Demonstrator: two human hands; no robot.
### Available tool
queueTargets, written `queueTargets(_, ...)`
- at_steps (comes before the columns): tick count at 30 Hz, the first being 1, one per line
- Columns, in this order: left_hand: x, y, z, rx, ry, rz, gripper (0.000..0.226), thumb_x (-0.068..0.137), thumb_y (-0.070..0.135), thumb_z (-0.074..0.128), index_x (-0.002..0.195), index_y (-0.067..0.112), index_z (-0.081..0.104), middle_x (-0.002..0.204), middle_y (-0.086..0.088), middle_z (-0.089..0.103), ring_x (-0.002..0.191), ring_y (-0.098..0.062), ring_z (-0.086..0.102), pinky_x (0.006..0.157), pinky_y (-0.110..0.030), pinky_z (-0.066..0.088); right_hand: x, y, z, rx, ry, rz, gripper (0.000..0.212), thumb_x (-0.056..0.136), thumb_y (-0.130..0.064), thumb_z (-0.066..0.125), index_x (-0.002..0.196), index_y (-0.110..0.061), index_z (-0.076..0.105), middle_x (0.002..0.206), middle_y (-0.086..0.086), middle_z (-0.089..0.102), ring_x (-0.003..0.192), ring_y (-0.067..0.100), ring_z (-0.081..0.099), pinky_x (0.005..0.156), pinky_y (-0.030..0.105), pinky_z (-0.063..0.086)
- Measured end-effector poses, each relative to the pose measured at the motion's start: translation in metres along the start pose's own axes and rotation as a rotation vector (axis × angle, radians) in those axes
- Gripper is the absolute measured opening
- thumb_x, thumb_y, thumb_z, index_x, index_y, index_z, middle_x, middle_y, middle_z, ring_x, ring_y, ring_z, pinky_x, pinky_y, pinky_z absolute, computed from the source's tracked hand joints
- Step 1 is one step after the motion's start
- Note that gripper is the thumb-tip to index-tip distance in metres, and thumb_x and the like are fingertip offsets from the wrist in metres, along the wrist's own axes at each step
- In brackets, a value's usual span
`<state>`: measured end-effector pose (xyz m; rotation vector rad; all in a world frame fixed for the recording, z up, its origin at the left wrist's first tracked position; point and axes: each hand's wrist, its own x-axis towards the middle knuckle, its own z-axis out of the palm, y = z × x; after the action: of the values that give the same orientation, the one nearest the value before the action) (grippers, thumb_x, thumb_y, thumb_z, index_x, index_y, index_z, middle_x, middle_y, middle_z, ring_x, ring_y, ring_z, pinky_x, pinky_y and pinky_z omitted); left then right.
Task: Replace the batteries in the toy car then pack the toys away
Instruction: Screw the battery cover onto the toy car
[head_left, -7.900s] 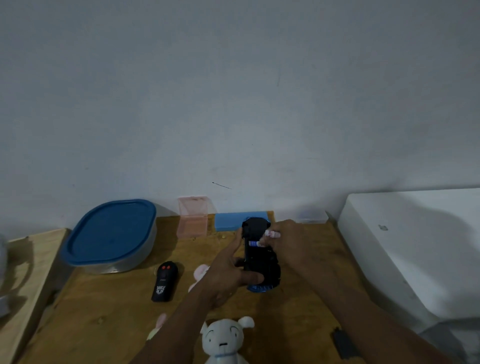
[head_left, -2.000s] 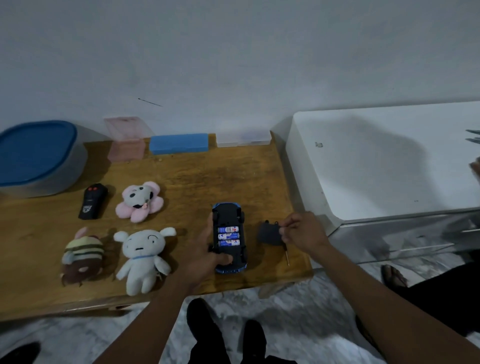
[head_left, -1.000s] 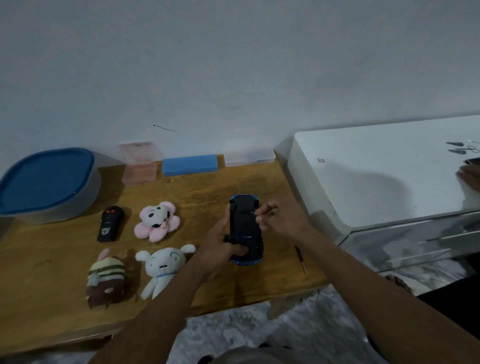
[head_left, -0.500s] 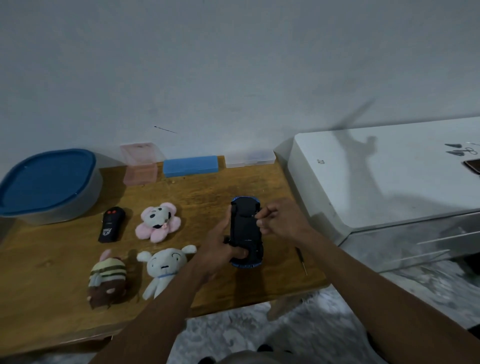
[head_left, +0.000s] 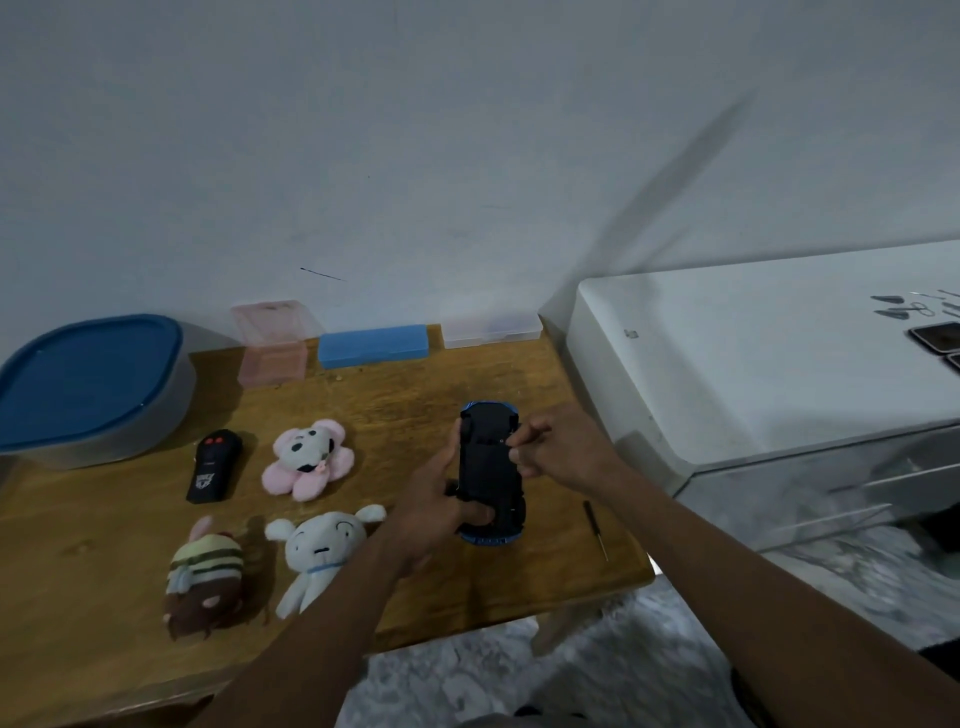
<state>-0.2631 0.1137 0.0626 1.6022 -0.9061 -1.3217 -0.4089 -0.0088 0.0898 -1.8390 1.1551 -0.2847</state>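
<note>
Plain pale wall up top, wooden table (head_left: 426, 395) across the lower left of the frame, and a white cabinet (head_left: 753, 364) butted up against it on the right. Dead centre, there's the toy car (head_left: 491, 467), flipped belly-up, its black underside facing me and a blue rim showing at both ends. My left hand (head_left: 428, 512) has it from the left side: fingers wrapped under the body, thumb clamped over the near end of the underside. My right hand (head_left: 558, 449) comes in from the right, fingers curled tight, thumb and forefinger nipping at the car's right edge, about halfway up the underside. Whether something tiny sits between those fingertips, I can't tell.

Just right of the car, near the table's front corner, a small screwdriver (head_left: 595, 527) lies flat. Over to the left, a black remote (head_left: 214, 466), then a pink plush (head_left: 310, 457) beside it; in front of those, a striped brown plush (head_left: 205, 577) and a white plush (head_left: 322, 545), which lies close to my left wrist. At far left a blue-lidded container (head_left: 88, 384). Along the wall, a row: pink box (head_left: 270, 343), blue box (head_left: 373, 345), clear box (head_left: 491, 330).
</note>
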Motion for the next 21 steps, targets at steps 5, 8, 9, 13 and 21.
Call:
queueTargets(5,0.001,0.001,0.002,0.014,0.017,-0.011,0.110,0.073,-0.009,0.070,0.149,0.046,0.012,0.133,0.005,0.059,0.117,-0.013,0.054,0.100,-0.039,0.046,0.000,0.004,0.008,-0.080,0.067,-0.033,0.014,0.078,-0.019,0.076,0.073,-0.031,0.070,0.076,-0.009,0.070,0.075,0.009,0.069,0.078,0.038,0.060)
queueTargets(8,0.002,0.000,0.002,0.008,0.017,-0.012,0.107,0.076,-0.008,0.069,0.149,0.046,0.013,0.135,0.005,0.057,0.120,-0.016,0.053,0.104,-0.043,0.045,-0.003,0.008,0.012,-0.070,0.107,-0.005,0.021,0.078,-0.022,0.076,0.067,-0.038,0.065,0.078,-0.012,0.067,0.077,0.009,0.068,0.075,0.037,0.060)
queueTargets(9,0.003,0.000,0.002,-0.007,0.019,-0.012,0.105,0.077,-0.007,0.069,0.149,0.046,0.014,0.136,0.004,0.056,0.120,-0.016,0.054,0.104,-0.045,0.044,-0.004,0.008,0.012,-0.036,0.115,0.011,0.023,0.078,-0.020,0.075,0.067,-0.037,0.065,0.078,-0.010,0.067,0.074,0.011,0.069,0.072,0.038,0.061)
queueTargets(13,0.007,0.000,0.004,-0.083,0.037,-0.020,0.090,0.087,-0.002,0.063,0.149,0.045,0.019,0.138,0.000,0.055,0.119,-0.023,0.056,0.102,-0.050,0.046,-0.008,0.006,0.013,0.022,0.126,0.013,0.025,0.082,-0.011,0.072,0.070,-0.031,0.064,0.082,-0.003,0.067,0.075,0.015,0.070,0.069,0.038,0.062)
queueTargets(21,0.011,-0.005,0.005,-0.127,0.046,-0.019,0.085,0.088,0.002,0.063,0.146,0.048,0.022,0.137,0.000,0.056,0.119,-0.025,0.057,0.101,-0.053,0.046,-0.005,0.012,0.019,-0.012,0.211,0.018,0.025,0.073,-0.024,0.078,0.064,-0.043,0.065,0.076,-0.011,0.069,0.073,0.008,0.068,0.064,0.036,0.061)
